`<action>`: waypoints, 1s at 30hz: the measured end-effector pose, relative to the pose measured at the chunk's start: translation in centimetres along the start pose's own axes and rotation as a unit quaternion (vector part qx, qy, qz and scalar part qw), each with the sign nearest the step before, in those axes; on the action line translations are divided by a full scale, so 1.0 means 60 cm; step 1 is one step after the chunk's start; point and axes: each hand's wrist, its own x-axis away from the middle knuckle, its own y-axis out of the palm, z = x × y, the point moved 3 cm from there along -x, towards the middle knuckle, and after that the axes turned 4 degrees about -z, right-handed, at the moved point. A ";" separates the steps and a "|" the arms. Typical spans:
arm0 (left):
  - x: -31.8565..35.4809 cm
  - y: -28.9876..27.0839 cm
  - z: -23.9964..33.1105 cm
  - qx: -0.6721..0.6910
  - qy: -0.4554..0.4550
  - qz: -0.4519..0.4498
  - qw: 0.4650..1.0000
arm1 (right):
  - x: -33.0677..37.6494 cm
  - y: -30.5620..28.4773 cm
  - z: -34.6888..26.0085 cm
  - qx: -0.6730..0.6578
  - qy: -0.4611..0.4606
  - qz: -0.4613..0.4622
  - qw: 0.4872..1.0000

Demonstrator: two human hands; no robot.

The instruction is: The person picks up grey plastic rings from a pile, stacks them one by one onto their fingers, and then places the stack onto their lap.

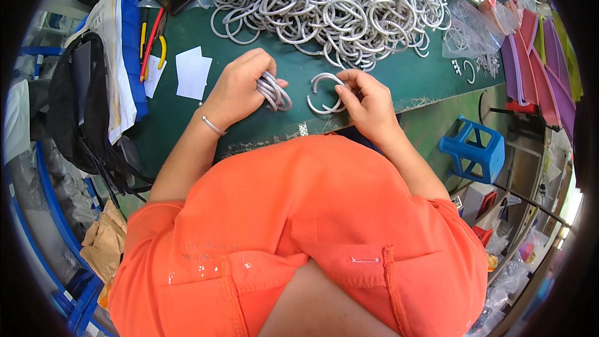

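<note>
Head view: left hand (237, 87) grips ring bundle (273, 91); right hand (368, 103) pinches 2 open rings (324, 93); clear bag (468, 34) w/ rings.

Ring pile (331, 6) behind both hands (240, 87)

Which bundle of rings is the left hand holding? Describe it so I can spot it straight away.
On the dark green worktable, below the big heap of loose silver-grey open rings, the left hand grips a small stack of the same rings. Unlike the scattered heap, these are gathered tightly side by side in the fist.
</note>
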 end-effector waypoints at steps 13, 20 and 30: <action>-0.014 -0.011 0.084 0.016 0.221 0.015 0.975 | -0.017 0.015 -0.005 -0.352 0.117 0.009 0.929; -0.009 0.045 0.039 0.024 0.023 -0.004 0.999 | -0.041 0.040 -0.079 -0.103 -0.150 0.053 0.982; 0.003 0.031 -0.008 0.236 -0.182 0.062 0.953 | -0.095 -0.038 -0.113 0.269 -0.326 0.163 0.891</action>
